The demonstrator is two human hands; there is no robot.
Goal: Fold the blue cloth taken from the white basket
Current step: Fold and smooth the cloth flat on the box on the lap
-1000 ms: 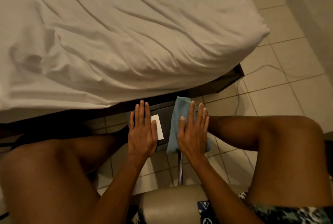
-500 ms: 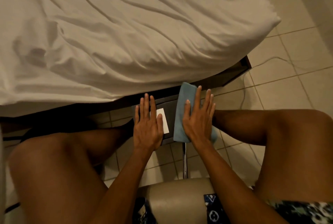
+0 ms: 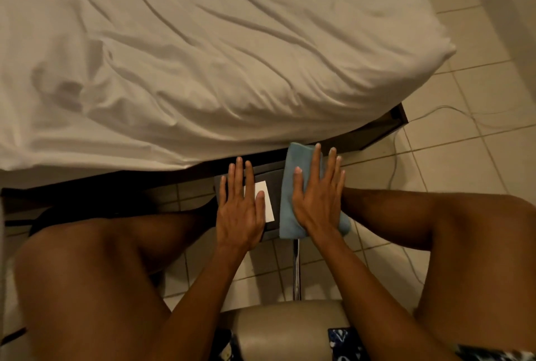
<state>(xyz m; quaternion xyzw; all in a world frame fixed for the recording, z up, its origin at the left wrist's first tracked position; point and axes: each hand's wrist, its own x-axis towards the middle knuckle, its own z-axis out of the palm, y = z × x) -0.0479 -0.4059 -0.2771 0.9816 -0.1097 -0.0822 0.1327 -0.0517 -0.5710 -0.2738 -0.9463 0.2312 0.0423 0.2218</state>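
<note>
Cloth first: the blue cloth [image 3: 290,201] lies folded into a narrow strip on a small dark desk [image 3: 275,180] between our knees, its long side running away from us toward the bed [image 3: 203,55]. Our right hand [image 3: 317,201] rests flat on top of it, palm down, fingers [image 3: 316,163] straight and slightly spread, pinching nothing. The near end of the cloth reaches the desk's front edge and its right corner bulges out past our wrist.

Our left hand [image 3: 240,209] lies flat on the desk just beside the cloth, not touching it, with its fingers [image 3: 239,177] held close together and extended. It partly covers a white card [image 3: 265,201], whose right half shows between the two hands.

Beyond the desk we see the bed with a rumpled white sheet, its corner hanging over a dark frame. A thin cable [image 3: 406,134] trails across the tiled floor [image 3: 464,163] to the right. We sit on a padded stool [image 3: 287,328].
</note>
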